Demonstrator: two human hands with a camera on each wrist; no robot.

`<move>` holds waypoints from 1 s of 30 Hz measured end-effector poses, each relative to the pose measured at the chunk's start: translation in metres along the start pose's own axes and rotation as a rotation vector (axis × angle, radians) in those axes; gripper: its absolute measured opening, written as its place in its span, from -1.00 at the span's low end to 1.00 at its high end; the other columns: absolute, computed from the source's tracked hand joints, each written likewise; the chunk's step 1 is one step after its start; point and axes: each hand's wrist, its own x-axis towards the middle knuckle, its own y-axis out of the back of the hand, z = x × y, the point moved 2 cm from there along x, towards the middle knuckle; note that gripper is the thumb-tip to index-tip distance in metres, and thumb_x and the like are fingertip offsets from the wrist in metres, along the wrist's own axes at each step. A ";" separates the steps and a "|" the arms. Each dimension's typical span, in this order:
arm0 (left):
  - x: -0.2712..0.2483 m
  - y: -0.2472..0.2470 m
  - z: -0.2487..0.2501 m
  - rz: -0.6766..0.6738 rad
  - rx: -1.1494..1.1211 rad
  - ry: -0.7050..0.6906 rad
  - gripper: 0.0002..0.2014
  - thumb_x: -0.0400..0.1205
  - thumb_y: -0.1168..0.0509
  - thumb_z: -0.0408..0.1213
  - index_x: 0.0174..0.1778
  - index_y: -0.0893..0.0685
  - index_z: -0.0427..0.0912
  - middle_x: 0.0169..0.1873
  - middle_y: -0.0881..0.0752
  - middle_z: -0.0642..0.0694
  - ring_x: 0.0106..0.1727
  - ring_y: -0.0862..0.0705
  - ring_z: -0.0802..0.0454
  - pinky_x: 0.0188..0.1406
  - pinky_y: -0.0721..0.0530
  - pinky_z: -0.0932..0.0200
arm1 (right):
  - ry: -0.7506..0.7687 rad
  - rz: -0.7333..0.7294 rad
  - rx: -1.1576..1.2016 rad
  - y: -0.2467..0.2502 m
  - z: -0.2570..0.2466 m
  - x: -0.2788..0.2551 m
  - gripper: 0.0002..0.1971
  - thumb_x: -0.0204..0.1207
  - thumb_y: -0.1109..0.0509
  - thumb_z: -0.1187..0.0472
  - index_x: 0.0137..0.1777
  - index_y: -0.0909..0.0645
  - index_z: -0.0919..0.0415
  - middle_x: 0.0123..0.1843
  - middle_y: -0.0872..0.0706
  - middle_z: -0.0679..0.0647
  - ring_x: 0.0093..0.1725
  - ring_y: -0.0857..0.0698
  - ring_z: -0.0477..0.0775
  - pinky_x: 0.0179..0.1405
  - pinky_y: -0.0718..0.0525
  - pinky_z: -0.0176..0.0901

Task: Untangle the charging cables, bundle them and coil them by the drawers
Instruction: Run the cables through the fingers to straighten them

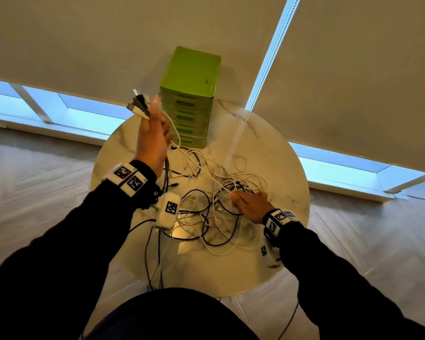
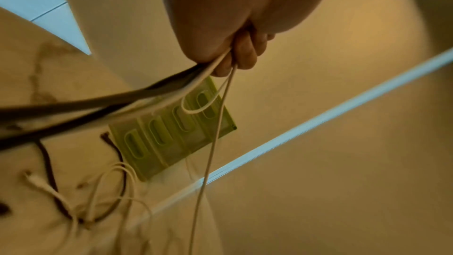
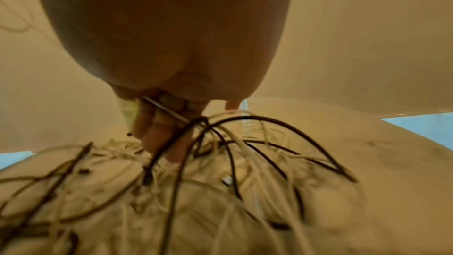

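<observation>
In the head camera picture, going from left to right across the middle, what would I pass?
Left hand holding up a bunch of cable ends → green drawer unit → right hand in the tangled cables.

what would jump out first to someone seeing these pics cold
First the tangle of black and white cables sprawled over the round marble table, with the right hand pinching strands at its right side. Next the left hand, raised above the table's left part and gripping a bunch of cable ends whose plugs stick up. Behind them, the bright green drawer unit stands at the table's far edge.
</observation>
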 end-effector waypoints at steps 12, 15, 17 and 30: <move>-0.065 -0.029 -0.068 -0.418 0.474 0.332 -0.38 0.77 0.07 0.30 0.00 -0.72 -0.10 -0.39 -0.55 0.03 -0.44 -0.40 0.12 -0.36 -0.39 0.17 | 0.390 0.437 0.250 0.057 -0.088 0.005 -0.73 0.80 -0.13 0.00 0.00 -0.65 -0.06 -0.31 -0.68 -0.21 -0.32 -0.65 -0.06 -0.06 -0.63 0.05; -0.069 -0.036 -0.069 -0.435 0.355 0.379 -0.55 0.82 -0.01 0.18 0.19 -0.74 0.05 -0.52 -0.61 0.19 -0.56 -0.46 0.27 -0.50 -0.36 0.29 | 0.443 0.370 0.260 0.053 -0.092 -0.005 -0.72 0.81 -0.15 0.04 0.10 -0.70 0.06 -0.19 -0.76 -0.13 -0.28 -0.70 -0.06 -0.18 -0.59 -0.18; -0.067 -0.037 -0.068 -0.393 0.311 0.332 -0.68 0.84 -0.11 0.01 0.00 -0.72 -0.03 -0.52 -0.56 0.09 -0.51 -0.47 0.18 -0.52 -0.38 0.29 | 0.401 0.273 0.283 0.050 -0.090 -0.012 -0.70 0.82 -0.13 0.00 0.03 -0.67 0.04 -0.28 -0.67 -0.24 -0.29 -0.66 -0.12 -0.19 -0.56 -0.25; -0.052 -0.027 -0.019 -0.037 0.249 -0.028 -0.65 0.85 -0.13 -0.12 0.56 -0.50 0.00 0.35 -0.53 -0.62 0.35 -0.47 -0.55 0.35 -0.50 -0.37 | 0.080 0.089 0.213 0.021 -0.001 -0.015 -0.71 0.82 -0.10 0.00 -0.05 -0.56 0.06 -0.15 -0.70 -0.01 -0.13 -0.67 0.11 -0.06 -0.56 -0.02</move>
